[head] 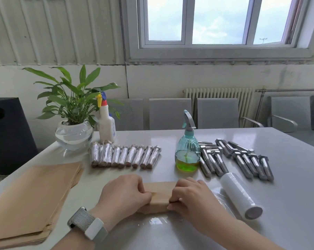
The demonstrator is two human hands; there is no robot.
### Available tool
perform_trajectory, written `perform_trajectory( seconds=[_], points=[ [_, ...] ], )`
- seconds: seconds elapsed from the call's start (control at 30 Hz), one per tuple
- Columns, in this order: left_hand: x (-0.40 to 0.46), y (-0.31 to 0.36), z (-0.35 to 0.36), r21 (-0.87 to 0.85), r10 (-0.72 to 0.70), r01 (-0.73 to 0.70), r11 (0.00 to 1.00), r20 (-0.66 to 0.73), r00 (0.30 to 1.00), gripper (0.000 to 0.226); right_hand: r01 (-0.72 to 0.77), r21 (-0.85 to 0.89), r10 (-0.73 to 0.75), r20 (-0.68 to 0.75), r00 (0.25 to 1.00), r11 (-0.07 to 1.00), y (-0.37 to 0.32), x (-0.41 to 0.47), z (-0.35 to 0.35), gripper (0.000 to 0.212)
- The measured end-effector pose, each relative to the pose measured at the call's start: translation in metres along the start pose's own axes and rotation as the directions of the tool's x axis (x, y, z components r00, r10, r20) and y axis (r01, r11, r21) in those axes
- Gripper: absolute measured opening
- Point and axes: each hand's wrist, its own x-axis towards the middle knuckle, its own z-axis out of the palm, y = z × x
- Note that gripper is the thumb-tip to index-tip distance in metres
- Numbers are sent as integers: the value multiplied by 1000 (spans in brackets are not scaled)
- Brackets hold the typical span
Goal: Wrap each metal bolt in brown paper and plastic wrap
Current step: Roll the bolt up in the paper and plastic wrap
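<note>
Step in hand: a person is rolling one bolt inside a sheet of brown paper (159, 197) at the lower centre of the frame; the bolt itself is hidden by the paper.
Left hand (123, 193): is gripping the left end of the paper roll, fingers curled over it.
Right hand (188, 195): is pinching the right end of the same roll.
Finished work: wrapped bolts (125, 156) are lying in a row at centre left.
Waiting: bare bolts (233, 159) are lying at centre right, behind a roll of plastic wrap (240, 195).
Spare paper: a paper stack (35, 199) is sitting at lower left on the table (287, 177).
Next move, likely: finishing the roll tightly, then reaching right for the plastic wrap while keeping the paper from springing open.
</note>
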Motion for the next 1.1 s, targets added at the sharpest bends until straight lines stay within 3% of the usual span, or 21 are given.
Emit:
perform_trajectory(
  seconds=[0.13,0.2,0.27,0.33,0.4,0.6,0.73,0.9,1.1],
  points=[
    [-2,-1,1,-33,-53,48,998,-157,986,15,-41,124,40,7,999,991,0,2,-1,17],
    [-4,-5,-4,11,101,-104,995,-352,930,12,-57,141,55,16,998,988,1,2,0,15],
    [-8,-8,-13,78,386,-397,914,-463,798,9,-73,139,69,33,997,988,2,2,-1,15],
    [-12,-10,-17,223,671,-636,738,-333,662,10,-94,132,87,57,995,987,0,3,-2,15],
    [-16,-8,-18,323,778,-714,622,-150,610,13,-110,129,101,72,992,986,-2,4,-3,15],
    [-16,-9,-17,272,703,-674,687,-16,711,13,-101,121,92,78,993,987,-2,5,-3,17],
    [-16,-11,-12,210,644,-627,750,-17,765,23,-111,136,100,87,991,984,-1,6,-3,16],
    [-18,-8,-11,205,624,-605,769,-39,780,29,-130,178,110,118,987,975,1,7,-4,10],
    [-16,-6,-9,119,534,-529,840,-10,845,18,-95,217,66,136,989,972,2,9,-6,9]
  ],
)
